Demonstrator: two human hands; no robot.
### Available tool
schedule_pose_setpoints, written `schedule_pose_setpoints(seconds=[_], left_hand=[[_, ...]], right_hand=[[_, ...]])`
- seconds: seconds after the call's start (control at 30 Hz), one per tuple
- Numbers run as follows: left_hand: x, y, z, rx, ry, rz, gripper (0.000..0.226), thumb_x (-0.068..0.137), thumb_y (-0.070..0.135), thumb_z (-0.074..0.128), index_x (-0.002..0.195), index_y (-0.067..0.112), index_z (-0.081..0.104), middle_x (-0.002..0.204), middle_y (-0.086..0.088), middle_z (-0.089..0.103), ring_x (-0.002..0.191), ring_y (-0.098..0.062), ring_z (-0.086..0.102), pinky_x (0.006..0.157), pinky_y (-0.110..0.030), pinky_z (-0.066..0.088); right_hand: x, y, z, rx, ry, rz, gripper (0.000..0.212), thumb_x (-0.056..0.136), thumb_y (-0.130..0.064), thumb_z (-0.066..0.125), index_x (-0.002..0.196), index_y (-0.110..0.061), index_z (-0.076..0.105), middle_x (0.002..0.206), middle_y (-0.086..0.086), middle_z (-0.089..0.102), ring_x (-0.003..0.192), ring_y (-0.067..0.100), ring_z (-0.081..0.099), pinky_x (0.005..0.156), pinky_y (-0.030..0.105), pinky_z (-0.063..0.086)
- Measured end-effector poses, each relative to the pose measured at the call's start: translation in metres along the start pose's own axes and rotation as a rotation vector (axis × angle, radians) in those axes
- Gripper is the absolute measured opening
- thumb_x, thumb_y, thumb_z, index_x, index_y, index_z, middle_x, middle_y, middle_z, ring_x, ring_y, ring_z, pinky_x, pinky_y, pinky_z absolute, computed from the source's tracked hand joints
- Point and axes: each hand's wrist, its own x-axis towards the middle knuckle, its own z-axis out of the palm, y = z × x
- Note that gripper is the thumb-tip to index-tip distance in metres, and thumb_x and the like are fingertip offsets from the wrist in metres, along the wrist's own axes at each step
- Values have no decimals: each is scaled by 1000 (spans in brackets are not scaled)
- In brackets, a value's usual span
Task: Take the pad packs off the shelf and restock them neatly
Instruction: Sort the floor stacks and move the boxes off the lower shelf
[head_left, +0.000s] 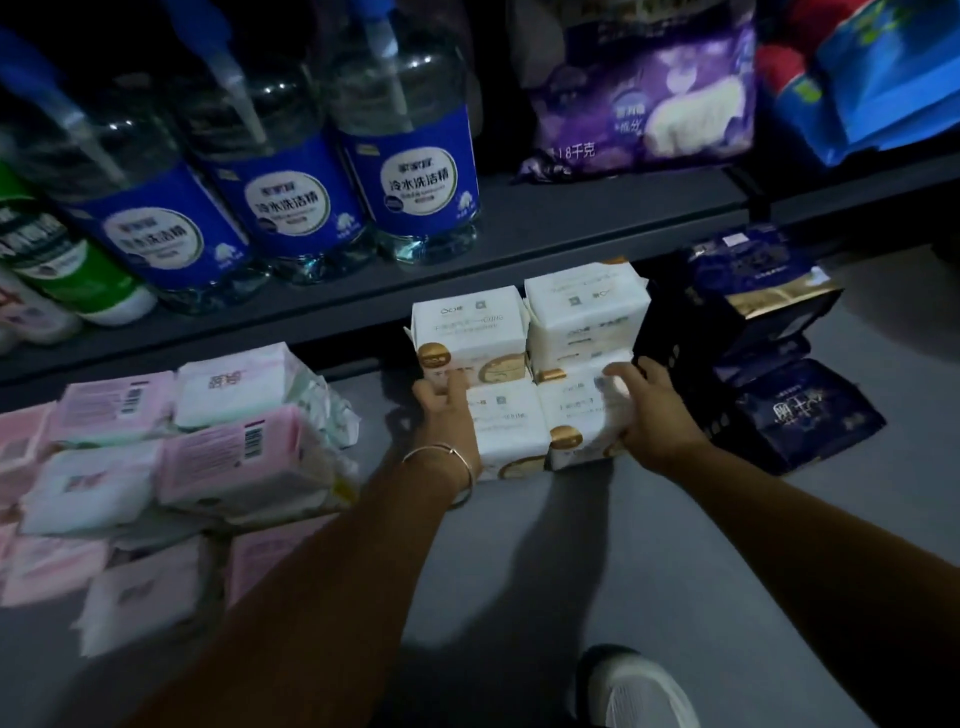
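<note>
White pad packs (530, 364) clasped between left hand (447, 410), right hand (644, 410)

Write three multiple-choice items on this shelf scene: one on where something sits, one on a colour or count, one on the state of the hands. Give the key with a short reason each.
1. Where do the dark navy packs lie relative to the white and gold packs?
A. To their right
B. To their left
C. On the shelf above

2. What colour are the labels on the clear detergent bottles on the upper shelf?
A. Red
B. Blue
C. Yellow

3. What are the hands doing?
A. Both hang idle
B. Only one touches a pack
C. Both hold the block of white and gold packs by its sides

Key: 1 A, the navy packs sit on the right, the pink packs on the left. 2 B, the labels are blue. 3 C, the left hand and the right hand clasp opposite sides of the block.
</note>
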Motion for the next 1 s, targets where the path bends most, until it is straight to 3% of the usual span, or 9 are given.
schedule_pose_setpoints(seconds=[0.27, 0.43, 0.53, 0.63, 0.77, 0.87, 1.0], left_hand=[[2, 1, 6, 52, -5, 15, 78, 67, 10, 80, 128, 9, 31, 131, -13, 20, 108, -25, 45, 91, -27, 48], [-9, 12, -34, 89, -41, 29, 75, 67, 12, 80, 125, 13, 32, 133, -10, 19, 112, -33, 46, 95, -39, 47], [-15, 18, -84, 57, -26, 113, 58, 76, 17, 74, 122, 12, 39, 131, -11, 30, 109, -33, 52, 97, -41, 45], [-26, 30, -152, 59, -1, 217, 44, 83, 22, 68, 122, 11, 51, 128, -9, 43, 113, -27, 51, 98, -31, 41], [-55, 51, -255, -1, 120, 359, 20, 85, 22, 65, 102, 14, 62, 107, -7, 62, 97, -19, 58, 84, -22, 42], [-77, 64, -328, -28, 221, 469, 24, 85, 22, 66, 105, 9, 64, 105, -7, 67, 94, -18, 62, 78, -21, 43], [-83, 83, -405, -67, 367, 567, 23, 86, 21, 65, 105, 8, 63, 104, -7, 67, 85, -10, 53, 73, -17, 38]], right_hand=[[-3, -1, 6, -88, 0, 88, 69, 76, 7, 63, 133, -15, 30, 135, 12, 32, 116, 34, 47, 95, 41, 47], [-16, -30, -25, -257, 61, 17, 55, 83, 0, 55, 133, -10, 36, 134, 15, 42, 117, 34, 48, 95, 42, 46], [-25, -70, -59, -227, 128, -73, 51, 84, -3, 53, 133, -12, 44, 126, 12, 55, 111, 30, 55, 87, 35, 48], [-31, -126, -103, -139, 226, -153, 42, 81, -7, 53, 123, -15, 55, 113, 14, 64, 102, 33, 60, 81, 34, 49], [-44, -218, -176, -52, 392, -270, 29, 81, -7, 55, 108, -11, 65, 96, 19, 69, 93, 35, 64, 76, 36, 49], [-58, -281, -227, 89, 498, -359, 17, 79, -7, 59, 92, -5, 69, 82, 17, 71, 81, 33, 66, 73, 38, 53], [-58, -333, -282, 186, 529, -408, 19, 83, -8, 61, 101, -6, 66, 83, 15, 70, 76, 28, 67, 62, 32, 51]])
